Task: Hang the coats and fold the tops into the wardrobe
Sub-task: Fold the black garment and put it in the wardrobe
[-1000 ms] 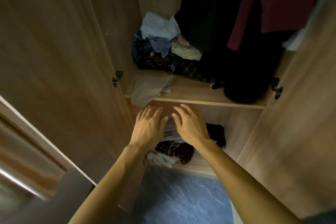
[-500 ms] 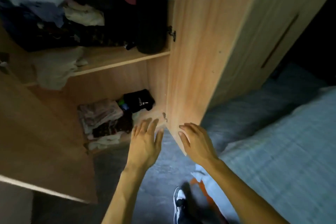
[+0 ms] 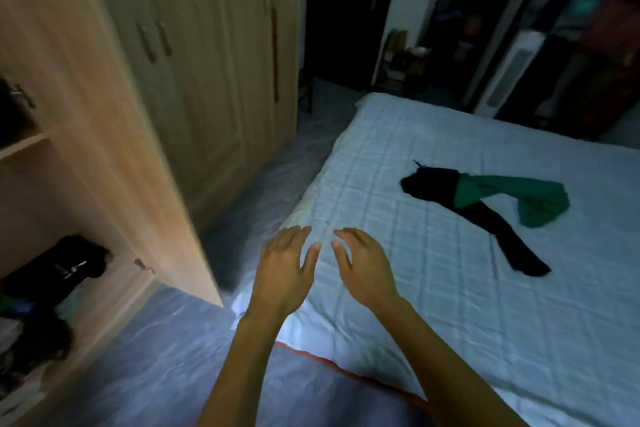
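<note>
Both hands hover side by side over the near corner of the bed [image 3: 485, 288], holding nothing. The left hand [image 3: 282, 274] has its fingers spread and nearly straight, palm down; the right hand [image 3: 363, 270] is just beside it, fingers loosely curved and relaxed, thumb tips of the two close but apart. The bed wears a pale quilted cover, and well beyond the hands, toward its middle, lie the remaining clothes: a black garment [image 3: 485, 218] stretched out long, one end pointing toward the near side, with a green top [image 3: 512, 199] bunched across and touching its upper part. To the left stands the wardrobe [image 3: 214, 55], its open door [image 3: 114, 149] edge-on between the hands and the shelves. On the low shelf at the far left sits a folded black item with a pale print [image 3: 65, 267], with other dark, blurred clothes below it. The floor [image 3: 166, 357] between wardrobe and bed is blue-grey
</note>
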`<state>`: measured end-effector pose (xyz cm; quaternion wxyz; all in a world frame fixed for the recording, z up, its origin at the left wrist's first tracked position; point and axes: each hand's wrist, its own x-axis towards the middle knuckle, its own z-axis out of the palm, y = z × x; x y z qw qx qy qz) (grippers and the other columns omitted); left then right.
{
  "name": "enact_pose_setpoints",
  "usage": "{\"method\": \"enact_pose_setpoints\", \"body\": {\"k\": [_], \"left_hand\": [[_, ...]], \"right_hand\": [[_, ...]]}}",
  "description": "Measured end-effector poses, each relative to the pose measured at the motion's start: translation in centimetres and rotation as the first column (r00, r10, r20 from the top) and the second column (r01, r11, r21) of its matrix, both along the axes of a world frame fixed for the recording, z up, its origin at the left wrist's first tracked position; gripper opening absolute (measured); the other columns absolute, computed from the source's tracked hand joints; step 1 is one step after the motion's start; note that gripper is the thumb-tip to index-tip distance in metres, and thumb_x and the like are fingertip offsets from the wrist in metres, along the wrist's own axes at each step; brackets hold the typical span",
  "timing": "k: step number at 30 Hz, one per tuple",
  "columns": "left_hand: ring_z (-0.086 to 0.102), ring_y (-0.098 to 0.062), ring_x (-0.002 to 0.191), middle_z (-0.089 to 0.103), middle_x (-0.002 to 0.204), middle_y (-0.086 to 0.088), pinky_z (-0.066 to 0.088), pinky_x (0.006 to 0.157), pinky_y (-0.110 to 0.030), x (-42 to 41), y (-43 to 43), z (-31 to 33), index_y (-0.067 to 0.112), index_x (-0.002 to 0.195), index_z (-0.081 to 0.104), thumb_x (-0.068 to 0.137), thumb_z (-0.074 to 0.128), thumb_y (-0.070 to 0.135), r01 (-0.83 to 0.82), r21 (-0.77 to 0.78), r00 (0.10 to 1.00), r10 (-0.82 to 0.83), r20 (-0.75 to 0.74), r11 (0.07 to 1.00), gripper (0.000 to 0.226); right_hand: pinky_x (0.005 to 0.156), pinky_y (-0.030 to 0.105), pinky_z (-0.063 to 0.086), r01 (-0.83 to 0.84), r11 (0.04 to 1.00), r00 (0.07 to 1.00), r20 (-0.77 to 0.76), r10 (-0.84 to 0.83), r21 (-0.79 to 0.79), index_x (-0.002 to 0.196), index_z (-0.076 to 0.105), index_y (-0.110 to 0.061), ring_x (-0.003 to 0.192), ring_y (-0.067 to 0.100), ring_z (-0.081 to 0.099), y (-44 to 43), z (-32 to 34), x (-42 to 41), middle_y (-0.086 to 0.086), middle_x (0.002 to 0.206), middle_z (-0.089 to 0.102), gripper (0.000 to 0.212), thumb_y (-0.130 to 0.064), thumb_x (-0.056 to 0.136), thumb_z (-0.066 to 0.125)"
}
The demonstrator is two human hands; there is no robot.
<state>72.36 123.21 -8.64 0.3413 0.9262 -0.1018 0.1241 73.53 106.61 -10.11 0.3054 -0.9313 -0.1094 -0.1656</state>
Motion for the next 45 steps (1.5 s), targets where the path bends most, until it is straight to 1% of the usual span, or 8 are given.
{"method": "enact_pose_setpoints", "body": {"k": [5,9,15,21,29,33,40,45], "left_hand": [[0.051,-0.023,0.123,0.058,0.131,-0.007,0.037,0.104,-0.047,1.0,-12.7,-0.9,0.014,0.128,0.057,0.094,0.035,0.049,0.127,-0.032,0.992,-0.128,-0.016,0.991,0.054],[0.042,-0.019,0.131,0.051,0.139,-0.003,0.026,0.112,-0.041,0.7,-24.4,-0.9,0.017,0.133,0.051,0.092,0.032,0.048,0.208,-0.045,0.974,-0.211,-0.079,0.977,0.055],[0.042,-0.024,0.131,0.051,0.138,-0.008,0.028,0.111,-0.039,2.3,-34.7,-1.6,0.014,0.133,0.052,0.092,0.034,0.049,0.266,0.017,0.955,-0.261,-0.139,0.964,0.057],[0.044,-0.022,0.130,0.051,0.138,-0.006,0.031,0.111,-0.042,6.7,-40.7,-2.7,0.016,0.133,0.051,0.089,0.024,0.059,0.335,0.085,0.935,-0.319,-0.158,0.938,0.067],[0.041,-0.019,0.131,0.049,0.140,-0.004,0.028,0.112,-0.037,17.9,-46.3,-5.2,0.016,0.136,0.048,0.091,0.033,0.049,0.425,0.025,0.879,-0.406,-0.251,0.905,0.058],[0.044,-0.021,0.128,0.051,0.138,-0.007,0.032,0.110,-0.039,25.0,-48.4,-7.3,0.013,0.134,0.050,0.091,0.035,0.049,0.459,0.012,0.853,-0.437,-0.286,0.888,0.058],[0.050,-0.026,0.122,0.054,0.133,-0.010,0.034,0.105,-0.035,37.7,-52.3,-12.8,0.009,0.132,0.052,0.091,0.035,0.050,0.457,0.079,0.839,-0.400,-0.369,0.886,0.061],[0.054,-0.029,0.115,0.055,0.130,-0.014,0.040,0.095,-0.031,46.7,-55.7,-17.2,0.006,0.133,0.049,0.093,0.046,0.038,0.428,0.108,0.833,-0.345,-0.433,0.897,0.051]], "right_hand": [[0.091,0.034,0.048,0.115,0.993,0.993,-0.014,-0.115,-0.001,0.117,0.063,-0.011,0.101,0.018,0.061,-12.1,0.0,-1.0,0.005,0.113,0.066,0.044,-0.040,0.097,0.037],[0.095,0.034,0.046,0.205,0.979,0.979,-0.021,-0.205,-0.010,0.120,0.061,-0.013,0.107,0.019,0.059,-24.0,-0.9,-2.1,0.005,0.117,0.065,0.043,-0.041,0.096,0.040],[0.096,0.037,0.046,0.305,0.951,0.951,-0.068,-0.302,0.044,0.120,0.061,-0.012,0.108,0.021,0.059,-36.4,-2.2,-2.0,0.006,0.117,0.064,0.049,-0.045,0.095,0.035],[0.097,0.027,0.040,0.312,0.946,0.948,-0.091,-0.304,0.092,0.120,0.061,-0.009,0.107,0.021,0.059,-40.8,-3.4,2.0,0.009,0.116,0.064,0.048,-0.041,0.095,0.036],[0.095,0.039,0.047,0.383,0.924,0.915,-0.145,-0.377,0.011,0.119,0.062,-0.008,0.107,0.022,0.060,-45.9,-5.4,10.0,0.007,0.115,0.066,0.046,-0.040,0.095,0.039],[0.093,0.038,0.048,0.401,0.914,0.899,-0.167,-0.405,-0.059,0.116,0.064,-0.007,0.103,0.024,0.062,-48.3,-6.3,15.3,0.009,0.111,0.067,0.044,-0.037,0.094,0.041],[0.098,0.039,0.046,0.307,0.947,0.896,-0.307,-0.322,-0.097,0.121,0.062,-0.010,0.110,0.026,0.059,-51.7,-12.0,27.6,0.011,0.119,0.064,0.050,-0.042,0.094,0.035],[0.093,0.043,0.049,0.239,0.969,0.912,-0.326,-0.248,-0.066,0.119,0.063,-0.007,0.104,0.029,0.061,-54.0,-16.7,36.3,0.013,0.114,0.066,0.046,-0.037,0.094,0.038]]}}
